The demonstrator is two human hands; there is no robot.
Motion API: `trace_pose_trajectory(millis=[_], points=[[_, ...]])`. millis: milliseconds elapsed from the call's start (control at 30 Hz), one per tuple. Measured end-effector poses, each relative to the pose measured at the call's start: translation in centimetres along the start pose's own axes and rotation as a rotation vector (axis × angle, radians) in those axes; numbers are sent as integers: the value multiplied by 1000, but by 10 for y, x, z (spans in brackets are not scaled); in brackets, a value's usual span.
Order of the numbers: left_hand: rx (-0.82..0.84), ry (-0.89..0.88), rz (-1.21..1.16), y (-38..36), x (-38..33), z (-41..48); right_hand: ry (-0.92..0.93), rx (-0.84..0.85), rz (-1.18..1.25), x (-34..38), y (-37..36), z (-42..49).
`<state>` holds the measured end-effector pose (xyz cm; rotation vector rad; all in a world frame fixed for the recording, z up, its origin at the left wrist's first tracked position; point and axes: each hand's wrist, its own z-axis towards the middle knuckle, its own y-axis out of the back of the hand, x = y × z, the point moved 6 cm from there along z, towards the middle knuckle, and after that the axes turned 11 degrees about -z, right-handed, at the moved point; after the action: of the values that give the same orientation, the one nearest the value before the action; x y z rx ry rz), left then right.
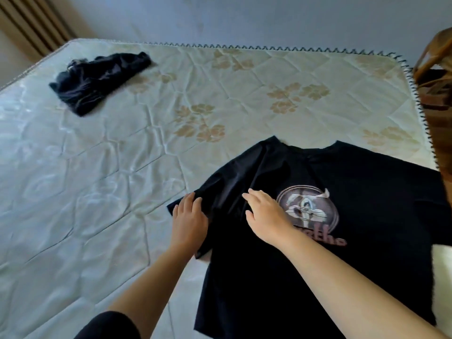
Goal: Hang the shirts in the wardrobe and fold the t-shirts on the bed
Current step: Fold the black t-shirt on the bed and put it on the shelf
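Head view, looking down over a bare quilted mattress (122, 167) with a floral pattern. Black t-shirt (354, 277) lies front-up on the near right part of the mattress, collar pointing away from the person, round cartoon print (310, 209) with lettering under it on the chest. The shirt's sleeve on the view's left is folded in over the body, fabric wrinkled there. Left hand (188, 218): palm down, fingers extended and together, resting flat on the outer edge of that folded sleeve; not gripping. Right hand (266, 214): also flat, fingers extended, pressing on the shirt just left of the print, partly covering its edge. Hands near each other, not touching. Second dark garment (97, 79), crumpled, lies at the far left of the mattress, well apart from the t-shirt. Brown wooden furniture (435, 94) at the right edge, kind cannot be told
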<state>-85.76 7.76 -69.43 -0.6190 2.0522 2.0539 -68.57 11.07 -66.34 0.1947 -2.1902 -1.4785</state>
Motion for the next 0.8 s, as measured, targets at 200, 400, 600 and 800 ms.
trace_pose_trajectory(millis=[200, 400, 600, 800], points=[[-13, 201, 22, 6, 110, -25, 84, 110, -30, 56, -32, 18], [-7, 220, 9, -2, 139, -28, 140, 76, -90, 99, -51, 45], [0, 213, -33, -5, 146, -14, 127, 3, -150, 133, -58, 80], [-46, 271, -51, 0, 154, 15, 70, 18, -244, 140, -62, 107]])
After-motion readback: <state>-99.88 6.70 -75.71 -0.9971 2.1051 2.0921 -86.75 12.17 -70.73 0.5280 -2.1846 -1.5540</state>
